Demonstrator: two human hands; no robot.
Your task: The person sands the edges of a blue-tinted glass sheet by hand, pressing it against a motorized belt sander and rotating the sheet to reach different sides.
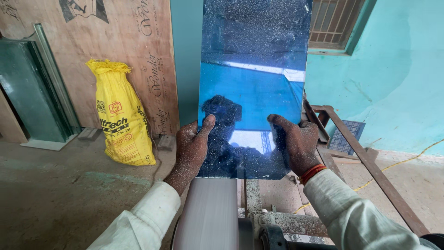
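- Left hand (192, 148) grips the left edge of the mirror (254, 88) near its bottom corner, thumb laid on the face, fingers behind.
- Right hand (298, 143) grips the right edge the same way, thumb on the face; a red band (312, 173) sits at that wrist. Both hands are coated in fine pale grit.
- Mirror: rectangular pane, held upright in front of the person, face speckled with dust; its bottom edge sits just above, maybe touching, the belt (210, 215). Contact cannot be confirmed.
- Belt: pale, smeared surface, which suggests it is running; it belongs to a machine (277, 222) with a dusty metal frame.
- Beyond: a yellow sack (124, 118) on the floor (60, 190), leaning at plywood sheets (125, 41); glass panes (27, 90) stacked far left; a rusty iron frame (365, 162) on the right; a turquoise wall (397, 78) with a barred window (333, 21).
- Risk, my judgement: bare hands on raw glass edges, so a slip on the gritty face could cut the palms; uneven pressure on the belt could chip or crack the pane; thumbs sit close to the belt.
- Hidden: fingers behind the pane; the mirror's top edge is cut off; the belt's lower run and drive lie out of frame.
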